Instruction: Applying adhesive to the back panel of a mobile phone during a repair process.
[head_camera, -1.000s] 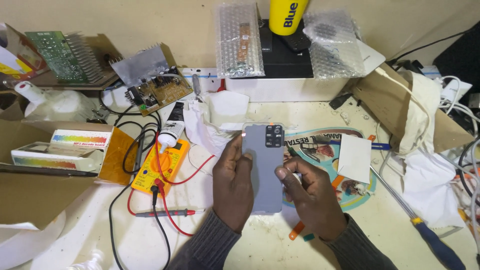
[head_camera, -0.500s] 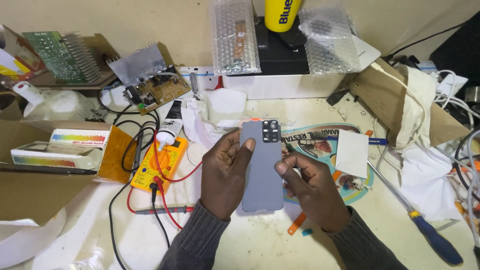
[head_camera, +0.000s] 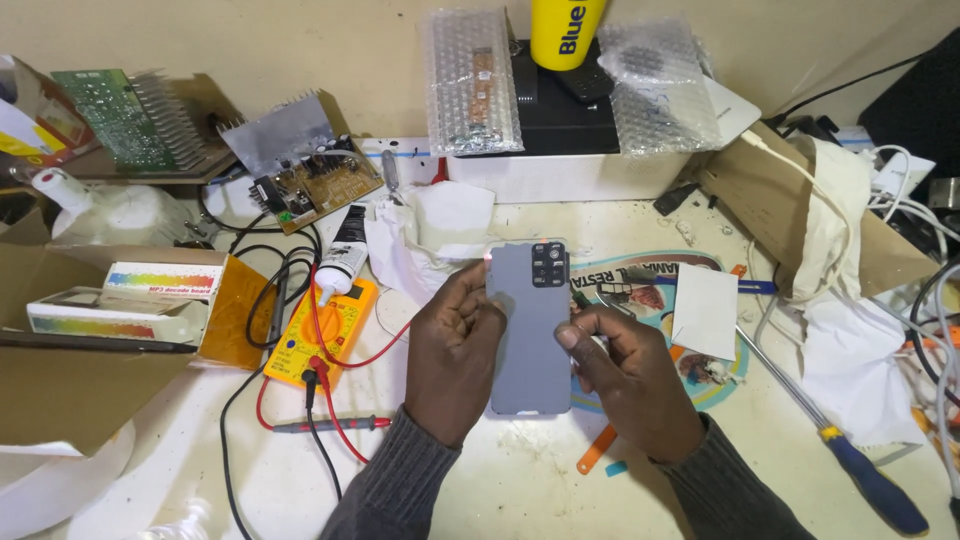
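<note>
The left hand (head_camera: 455, 350) grips the left edge of a grey phone (head_camera: 530, 330), thumb lying across the back panel and fingers curled behind it. The right hand (head_camera: 630, 375) clamps the phone's right edge, thumb tip pressed on the rim about halfway down and the other fingers tucked underneath. The phone is held back side up just above the white table (head_camera: 500, 480), its camera cluster at the top end, pointing away from the person. Both hands are closed on it, one on each long side.

Just left of the phone lies a yellow multimeter (head_camera: 325, 330) with red and black leads (head_camera: 330, 425) trailing toward the near edge. Above the multimeter rests a white glue tube (head_camera: 345, 255) with a black neck, and beyond that a brown circuit board (head_camera: 315, 185) with a metal heatsink. Crumpled white tissue (head_camera: 430, 235) sits just behind the phone's top end. Right of the phone, a white card (head_camera: 705, 310) lies on a round printed mat (head_camera: 650, 290), and farther right a blue-handled screwdriver (head_camera: 840, 450) slants across the table. Well behind the phone, a white box (head_camera: 560, 175) carries bubble-wrapped parts (head_camera: 470, 80) and a yellow cup (head_camera: 565, 30). Far left of the phone, an open cardboard box (head_camera: 120, 330) holds small colourful cartons.
</note>
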